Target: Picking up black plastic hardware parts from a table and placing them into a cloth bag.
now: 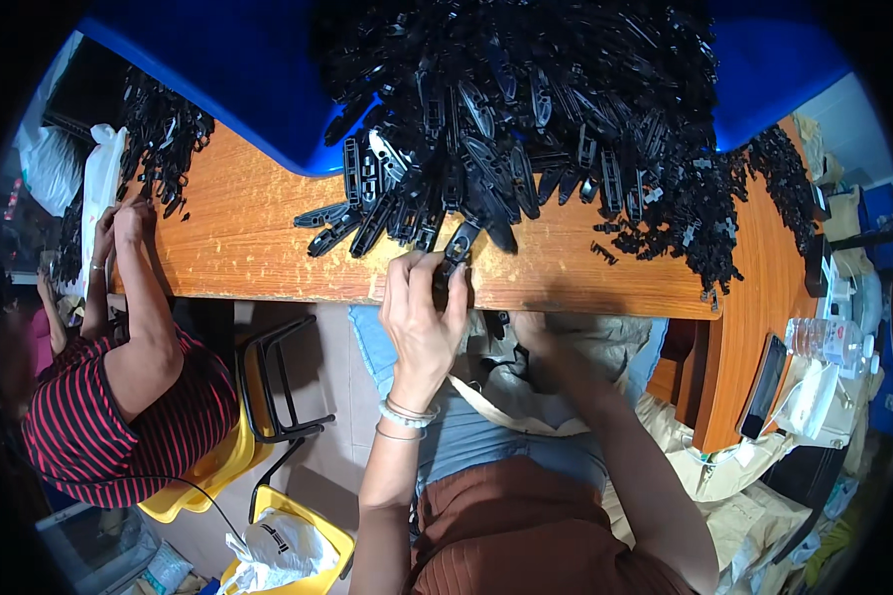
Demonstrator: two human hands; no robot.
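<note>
At the table's near edge, my left hand [419, 309] is closed, thumb and fingers pinching a long black plastic clip-like part [458, 243]. Its far end points toward a big heap of similar black parts [506, 129], just beyond my fingers. My right hand [536, 339] is below the table edge, over an open cloth-like bag [514, 412] on my lap. Motion and shadow blur its fingers, so I cannot tell whether it holds anything. Close by its left side, dark pieces [496, 322] show at the bag's mouth.
Blue plastic sheeting or a bin [258, 89] lies behind the heap. Small black pieces [700, 233] spread rightward over the wooden table [243, 233]. A phone [764, 387] and a clear bottle [829, 342] lie at right. A striped-shirted co-worker [139, 416] sits left, near a yellow chair [313, 535].
</note>
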